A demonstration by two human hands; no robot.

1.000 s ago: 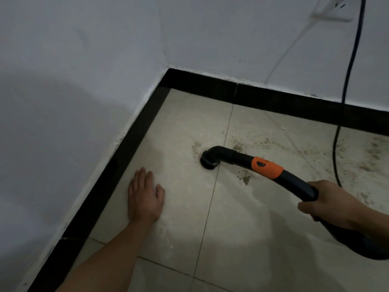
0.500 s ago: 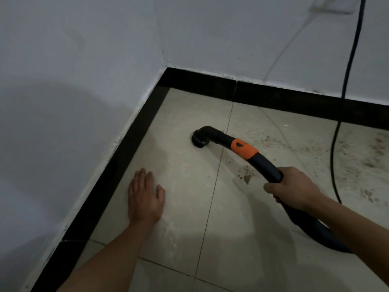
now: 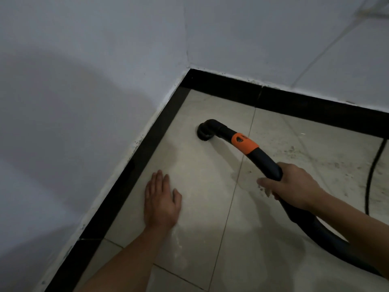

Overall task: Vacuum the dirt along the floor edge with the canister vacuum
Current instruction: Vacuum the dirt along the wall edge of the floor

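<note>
Gripping one vacuum hose point(image 3: 261, 153) in our right hand point(image 3: 294, 186), we rest our left hand point(image 3: 161, 199) flat and open on the floor point(image 3: 210, 207), with scattered dirt point(image 3: 328, 157) beyond the right hand.

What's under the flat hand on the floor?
The left hand lies flat on a pale floor tile. Whatever sits directly beneath the palm is covered, so dirt there cannot be seen.

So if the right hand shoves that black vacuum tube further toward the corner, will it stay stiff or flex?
The curved tube with the orange collar looks like hard plastic, so it should probably push the nozzle without bending. Behind the right hand the hose curves loosely, so it will likely trail and flex. On the smooth tile floor the nozzle should slide easily.
</note>
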